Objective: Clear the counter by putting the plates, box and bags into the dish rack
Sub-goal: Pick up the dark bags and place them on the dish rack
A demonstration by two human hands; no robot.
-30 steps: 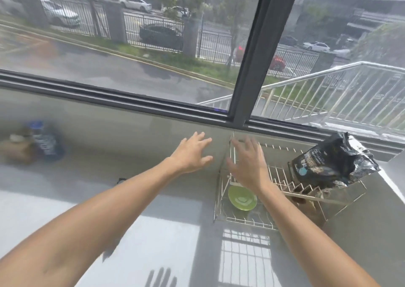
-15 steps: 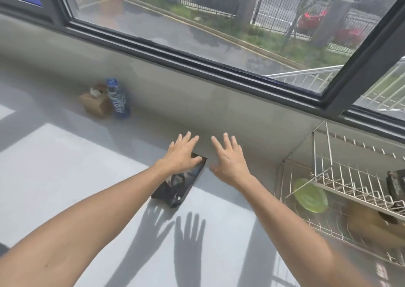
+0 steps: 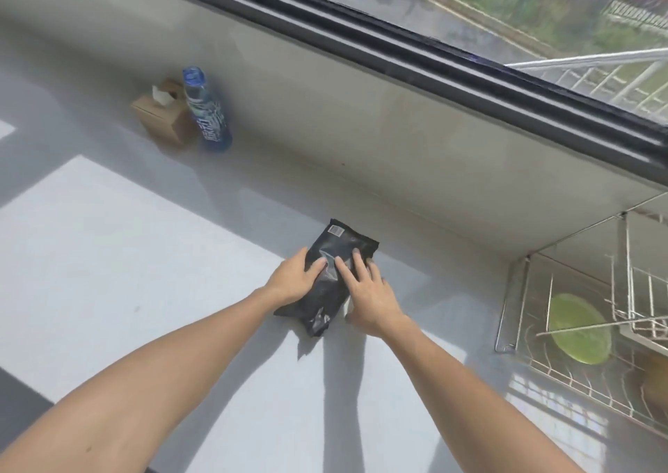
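Nearest, left hand [image 3: 293,281] and right hand [image 3: 368,293] both laid flat on the black foil bag [image 3: 327,284], fingers spread and only slightly curled, palms down; pressing on it, no closed grip visible yet, nothing lifted. Left hand at the bag's left edge, right hand across the bag's right half, fingertips nearly meeting over the glossy middle.

Likely trouble from here: slick foil sliding out from under flat palms on the smooth grey worktop [image 3: 144,255] if lifted without thumbs tucked beneath; a loose, half-filled pouch folding or sagging and catching on the wire dish rack [image 3: 520,313] on the way in.

Right of the bag, well apart: the dish rack, with a green plate [image 3: 578,328] already lying in its lower tier and something brown at the frame's edge, too cut off to name.

Far left of the bag, against the wall: a brown tissue box [image 3: 159,118] and, touching it, a blue-capped bottle [image 3: 208,114], both out on the worktop.
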